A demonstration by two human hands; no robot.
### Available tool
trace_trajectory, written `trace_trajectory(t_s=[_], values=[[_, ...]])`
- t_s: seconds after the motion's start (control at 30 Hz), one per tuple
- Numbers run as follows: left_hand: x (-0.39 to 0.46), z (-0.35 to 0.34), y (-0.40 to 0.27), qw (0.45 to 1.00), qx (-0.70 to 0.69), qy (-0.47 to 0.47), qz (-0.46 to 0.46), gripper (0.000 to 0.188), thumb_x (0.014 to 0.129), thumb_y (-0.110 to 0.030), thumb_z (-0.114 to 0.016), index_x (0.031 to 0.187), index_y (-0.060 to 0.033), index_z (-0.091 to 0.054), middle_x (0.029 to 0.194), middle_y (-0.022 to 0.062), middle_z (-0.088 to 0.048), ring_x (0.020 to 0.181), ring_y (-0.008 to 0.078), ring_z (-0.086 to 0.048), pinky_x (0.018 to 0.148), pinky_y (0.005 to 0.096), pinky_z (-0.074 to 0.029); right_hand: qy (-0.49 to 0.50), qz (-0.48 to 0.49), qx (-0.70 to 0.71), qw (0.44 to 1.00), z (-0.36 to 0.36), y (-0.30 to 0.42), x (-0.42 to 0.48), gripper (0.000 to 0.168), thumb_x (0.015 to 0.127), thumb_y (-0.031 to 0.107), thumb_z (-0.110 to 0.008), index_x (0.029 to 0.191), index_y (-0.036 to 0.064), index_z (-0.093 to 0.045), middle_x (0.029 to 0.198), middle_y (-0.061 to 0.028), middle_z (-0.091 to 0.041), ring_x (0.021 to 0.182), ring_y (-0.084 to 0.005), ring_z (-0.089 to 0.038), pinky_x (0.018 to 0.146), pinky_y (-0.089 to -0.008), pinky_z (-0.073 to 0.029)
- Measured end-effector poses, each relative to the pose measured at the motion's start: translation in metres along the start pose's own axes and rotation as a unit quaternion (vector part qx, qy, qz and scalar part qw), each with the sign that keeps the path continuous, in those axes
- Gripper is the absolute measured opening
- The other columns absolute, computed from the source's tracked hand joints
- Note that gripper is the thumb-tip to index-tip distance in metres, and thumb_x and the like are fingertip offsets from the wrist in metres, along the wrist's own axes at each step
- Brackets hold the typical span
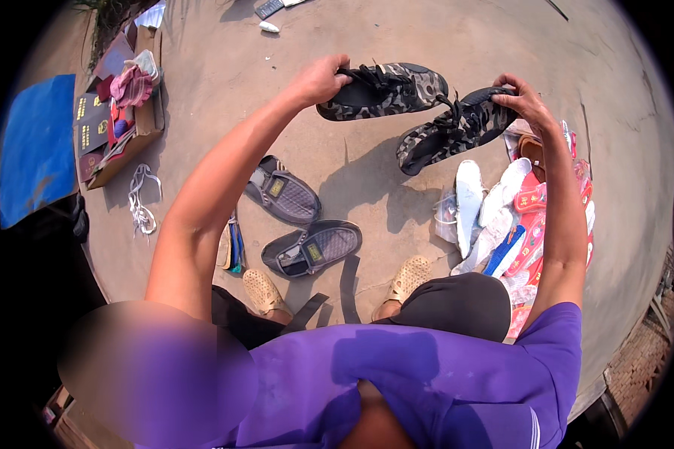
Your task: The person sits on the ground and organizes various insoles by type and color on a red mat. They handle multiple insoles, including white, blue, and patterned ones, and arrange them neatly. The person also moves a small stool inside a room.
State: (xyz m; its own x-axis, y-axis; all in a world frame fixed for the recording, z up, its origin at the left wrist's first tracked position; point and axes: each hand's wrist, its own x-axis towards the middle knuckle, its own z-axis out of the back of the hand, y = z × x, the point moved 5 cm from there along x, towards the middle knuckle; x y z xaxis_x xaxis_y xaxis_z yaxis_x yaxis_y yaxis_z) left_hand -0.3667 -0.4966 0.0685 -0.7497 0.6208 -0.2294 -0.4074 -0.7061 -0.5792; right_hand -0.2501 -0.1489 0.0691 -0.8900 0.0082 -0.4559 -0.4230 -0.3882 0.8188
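Note:
Held out over the concrete are two camouflage lace-up shoes with black laces. My left hand (318,82) grips the left camouflage shoe (393,92) by its heel collar, and its toe points right. The toe end of the other camouflage shoe (455,126) is pinched by my right hand (522,101), so its heel hangs down to the left. The two shoes meet or overlap near the middle. Below them on the ground rest two grey slip-on shoes, one grey slip-on (288,195) behind the other grey slip-on (314,248).
On the right lies a pile of insoles (500,221), white, blue and red. To the left stand a cardboard box (140,140) of booklets and cloth, white shoelaces (143,202) and a blue panel (38,149). More insoles (233,247) lie near my left woven shoe (264,289).

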Motion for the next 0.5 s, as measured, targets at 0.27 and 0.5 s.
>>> trace_trajectory(t_s=[0.27,0.5], values=[[0.071,-0.002,-0.02,0.994,0.009,-0.106,-0.031,0.037,0.081,-0.026,-0.063,0.111,-0.0039,-0.058,0.096,0.0188,-0.065,0.085,0.0292,-0.063,0.074,0.036,-0.049,-0.183,0.028,-0.055,0.981,0.063,-0.022,0.049,0.044,0.08,0.03,-0.068,0.117,0.009,-0.055,0.097,-0.0123,-0.065,0.088,-0.0194,-0.062,0.076,-0.0298,-0.049],[-0.067,0.005,0.081,0.985,0.171,-0.022,-0.002,0.032,0.081,-0.02,-0.064,0.109,-0.0086,-0.054,0.098,0.0154,-0.062,0.094,0.0313,-0.059,0.078,0.0399,-0.047,-0.125,0.11,-0.196,0.966,-0.134,-0.01,0.001,0.034,0.078,0.025,-0.069,0.103,0.005,-0.058,0.098,-0.0143,-0.064,0.087,-0.0252,-0.063,0.075,-0.0344,-0.049]])
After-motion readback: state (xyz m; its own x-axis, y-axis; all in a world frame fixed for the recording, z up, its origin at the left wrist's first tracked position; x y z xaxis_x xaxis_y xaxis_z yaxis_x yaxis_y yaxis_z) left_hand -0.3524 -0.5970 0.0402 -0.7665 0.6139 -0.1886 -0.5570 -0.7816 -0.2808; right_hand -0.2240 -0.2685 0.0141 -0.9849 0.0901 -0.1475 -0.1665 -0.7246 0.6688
